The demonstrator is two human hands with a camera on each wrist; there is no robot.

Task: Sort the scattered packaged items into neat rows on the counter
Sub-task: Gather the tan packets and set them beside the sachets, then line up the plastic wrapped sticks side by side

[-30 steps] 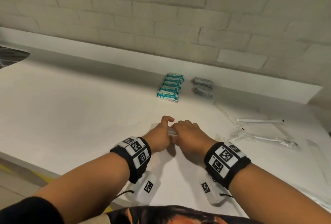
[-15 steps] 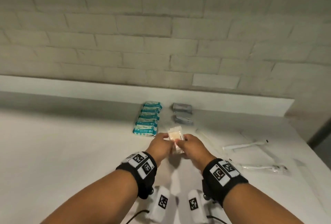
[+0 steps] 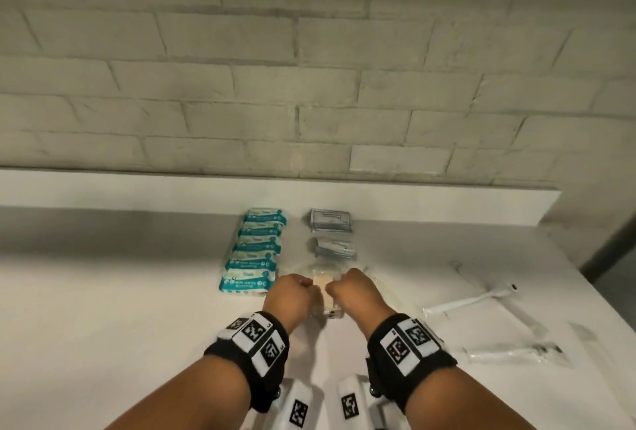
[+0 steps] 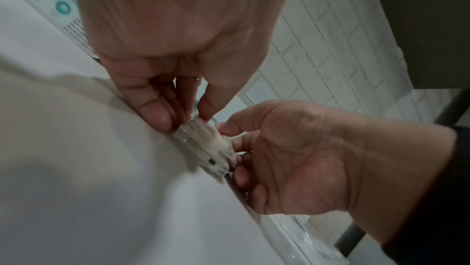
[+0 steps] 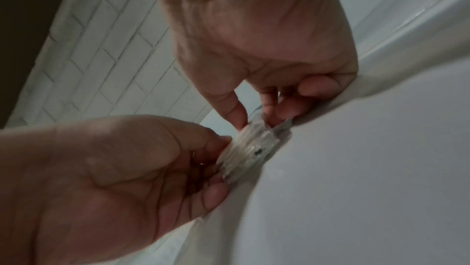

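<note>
A small stack of clear-wrapped beige packets (image 3: 325,292) stands on the white counter (image 3: 103,292), just in front of two grey packets (image 3: 331,220) (image 3: 335,246). My left hand (image 3: 299,288) pinches the stack's left side and my right hand (image 3: 347,286) pinches its right side. The left wrist view shows the left hand's fingertips (image 4: 162,116) and thumb clamped on the stack (image 4: 206,144) against the counter. From the right wrist, the right hand's fingertips (image 5: 279,110) grip the same stack (image 5: 251,148). A row of several teal wipe packs (image 3: 253,250) lies to the left.
Long clear-wrapped white items (image 3: 471,300) (image 3: 512,354) lie scattered on the counter's right part. A raised white ledge (image 3: 137,188) and a brick wall close off the back. The counter ends at the right (image 3: 585,292).
Both hands carried the beige packets forward from the counter's front and brought them down just in front of the grey packets. The head view tilted up toward the wall.
</note>
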